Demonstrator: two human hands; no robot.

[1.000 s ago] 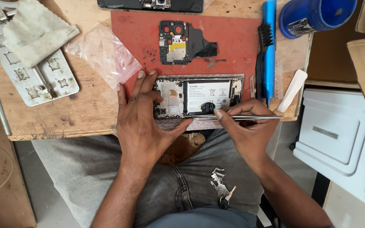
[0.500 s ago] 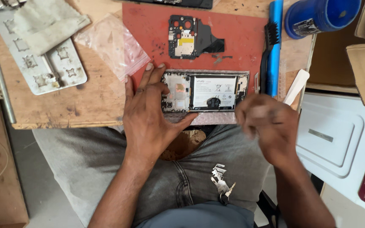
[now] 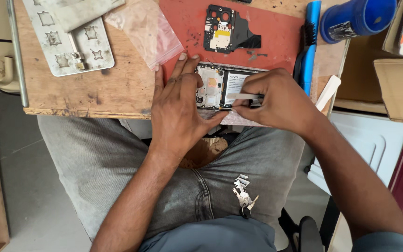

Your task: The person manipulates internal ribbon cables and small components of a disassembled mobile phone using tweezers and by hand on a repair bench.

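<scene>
Red work mat (image 3: 276,32): on wooden table (image 3: 117,88). Opened phone (image 3: 220,86): on mat's near edge. Left hand (image 3: 178,112): fingers spread, flat, steadying phone. Right hand (image 3: 276,100): pinching slim metal tool (image 3: 247,96), possibly tweezers, over battery.

L hand (image 3: 179,105) flat, fingers spread; R hand (image 3: 276,100) fingers pinched.

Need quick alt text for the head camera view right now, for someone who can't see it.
Seen from above, a left hand steadies an opened phone on a red mat while the right hand pinches metal tweezers over it. A removed black phone part lies beyond.
</scene>
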